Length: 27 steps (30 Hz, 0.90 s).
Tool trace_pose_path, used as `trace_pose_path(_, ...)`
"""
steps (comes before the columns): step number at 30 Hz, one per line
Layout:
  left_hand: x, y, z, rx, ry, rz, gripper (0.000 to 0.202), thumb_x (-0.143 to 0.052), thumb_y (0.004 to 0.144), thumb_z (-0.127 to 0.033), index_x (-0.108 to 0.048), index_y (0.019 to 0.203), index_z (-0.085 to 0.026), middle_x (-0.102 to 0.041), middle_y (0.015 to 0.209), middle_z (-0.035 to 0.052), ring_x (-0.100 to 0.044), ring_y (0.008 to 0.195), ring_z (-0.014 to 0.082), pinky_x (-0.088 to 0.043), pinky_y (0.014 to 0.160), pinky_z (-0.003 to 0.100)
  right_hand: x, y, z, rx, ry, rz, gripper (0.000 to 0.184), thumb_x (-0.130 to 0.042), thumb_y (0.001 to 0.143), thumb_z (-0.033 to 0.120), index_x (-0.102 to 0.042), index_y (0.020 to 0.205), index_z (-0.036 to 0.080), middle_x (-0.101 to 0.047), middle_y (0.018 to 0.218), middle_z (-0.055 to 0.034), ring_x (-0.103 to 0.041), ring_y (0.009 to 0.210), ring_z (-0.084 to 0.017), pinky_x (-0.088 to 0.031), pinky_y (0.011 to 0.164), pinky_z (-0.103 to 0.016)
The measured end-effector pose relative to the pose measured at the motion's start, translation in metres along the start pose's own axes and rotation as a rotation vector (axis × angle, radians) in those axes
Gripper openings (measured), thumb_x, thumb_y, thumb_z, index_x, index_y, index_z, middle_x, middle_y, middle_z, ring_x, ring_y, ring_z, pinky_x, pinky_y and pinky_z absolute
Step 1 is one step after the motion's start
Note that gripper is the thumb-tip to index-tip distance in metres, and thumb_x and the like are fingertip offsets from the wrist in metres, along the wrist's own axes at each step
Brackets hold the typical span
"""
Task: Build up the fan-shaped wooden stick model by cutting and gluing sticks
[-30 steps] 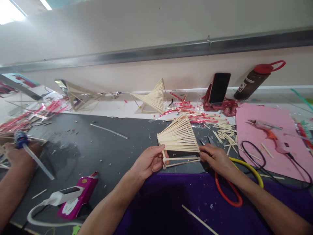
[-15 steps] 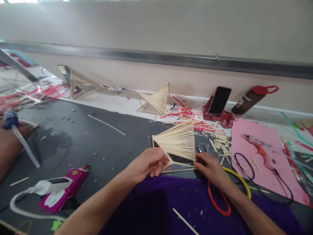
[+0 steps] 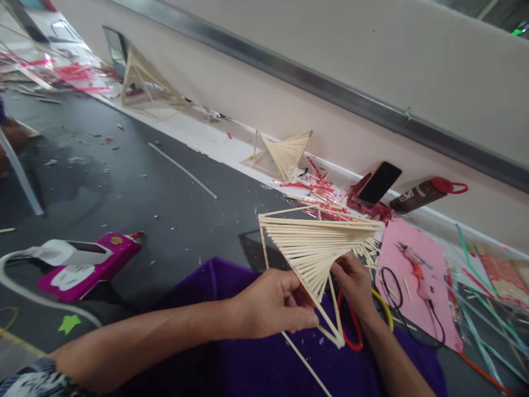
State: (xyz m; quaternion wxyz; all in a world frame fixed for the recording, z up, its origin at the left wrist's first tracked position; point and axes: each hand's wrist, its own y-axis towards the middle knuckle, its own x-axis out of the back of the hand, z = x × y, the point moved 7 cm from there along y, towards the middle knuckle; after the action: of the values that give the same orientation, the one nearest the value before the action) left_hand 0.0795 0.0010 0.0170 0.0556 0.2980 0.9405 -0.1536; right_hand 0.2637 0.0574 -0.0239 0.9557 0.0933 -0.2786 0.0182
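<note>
My left hand [image 3: 285, 303] is closed round the lower edge of a model [image 3: 318, 240] built from thin wooden sticks. Its sticks fan into a twisted surface inside an open stick frame, and the whole thing is tilted. At its right side my right hand [image 3: 355, 284] pinches the edge, with the fingertips partly behind the sticks. Below the hands lies a purple cloth [image 3: 248, 364]. A loose wooden stick [image 3: 306, 364] passes under my left hand. Beside my right wrist are a red curved handle [image 3: 351, 331] and a yellow one [image 3: 384, 309].
A similar stick model [image 3: 287, 154] stands by the wall, near a phone [image 3: 379, 183] and a bottle [image 3: 421, 194]. On pink paper [image 3: 397, 237] rests a glue gun [image 3: 421, 275]. A magenta box [image 3: 91, 270] lies left. Another person's hand [image 3: 14, 140] shows at the left edge.
The model has been lifted and turned, so its fan of sticks now slants across and its frame tilts. My left hand has moved right and down with it. The camera view has tilted.
</note>
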Motion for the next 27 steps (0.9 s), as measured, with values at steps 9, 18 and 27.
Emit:
trace_pose_path(9, -0.001, 0.002, 0.002, -0.077, 0.11, 0.04, 0.016, -0.067, 0.07, -0.025, -0.064, 0.081, -0.014, -0.061, 0.068, -0.0008, -0.052, 0.057, 0.0089, -0.041, 0.053, 0.018, 0.008, -0.002, -0.005, 0.014, 0.02, -0.045, 0.007, -0.059, 0.081, 0.027, -0.06, 0.082, 0.021, -0.059, 0.076, -0.0002, -0.056, 0.071, -0.016, -0.044, 0.064, -0.027)
trace_pose_path(18, 0.004, 0.008, 0.007, -0.067, -0.07, 0.045, 0.051, -0.048, 0.08, -0.058, -0.063, 0.085, -0.01, -0.066, 0.076, 0.0086, -0.053, 0.045, 0.0069, -0.037, 0.04, 0.016, 0.006, -0.001, -0.016, 0.048, 0.072, -0.034, 0.012, -0.06, 0.082, 0.028, -0.061, 0.093, 0.022, -0.062, 0.085, -0.0017, -0.059, 0.077, -0.017, -0.046, 0.07, -0.03)
trace_pose_path(27, 0.013, 0.02, 0.028, 0.023, -0.354, 0.01, 0.076, -0.019, 0.084, -0.066, -0.065, 0.071, -0.007, -0.068, 0.068, 0.0151, -0.055, 0.038, 0.0111, -0.032, 0.033, 0.018, 0.007, 0.001, -0.007, 0.102, -0.019, -0.017, 0.013, -0.059, 0.083, 0.025, -0.064, 0.094, 0.022, -0.059, 0.084, -0.002, -0.055, 0.073, -0.016, -0.043, 0.067, -0.029)
